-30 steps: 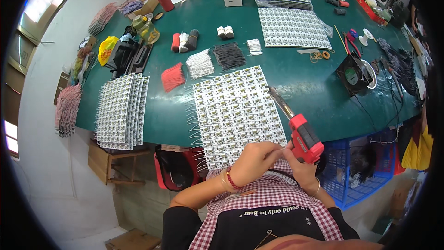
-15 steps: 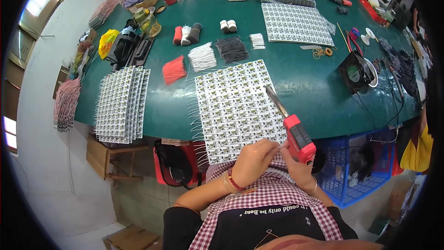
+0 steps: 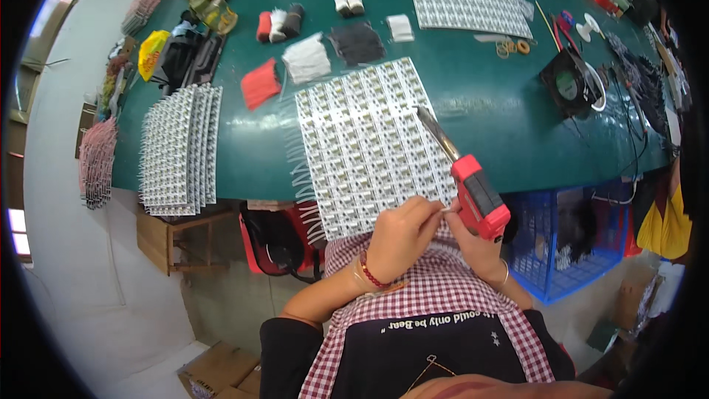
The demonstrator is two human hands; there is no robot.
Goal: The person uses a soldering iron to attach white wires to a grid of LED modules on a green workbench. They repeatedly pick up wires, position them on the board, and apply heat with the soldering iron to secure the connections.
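Note:
A large white panel of small circuit boards lies in front of me at the table's near edge, with thin white wires sticking out along its left side. Over its lower right corner, my right hand is closed around a red and black soldering gun, whose metal tip points forward above the board's right edge. My left hand is closed in a pinch beside it. Between the fingertips of both hands shows a small white piece, perhaps a wire end; its kind is too small to tell.
Red, white and black wire bundles lie beyond the board. More panels stand stacked at left and lie far right. A black fan stands right. Below the table is a blue crate.
The whole view has shifted, so table, board and hands sit higher in the picture. Both hands stay together at the board's lower right corner, the soldering gun still in the right.

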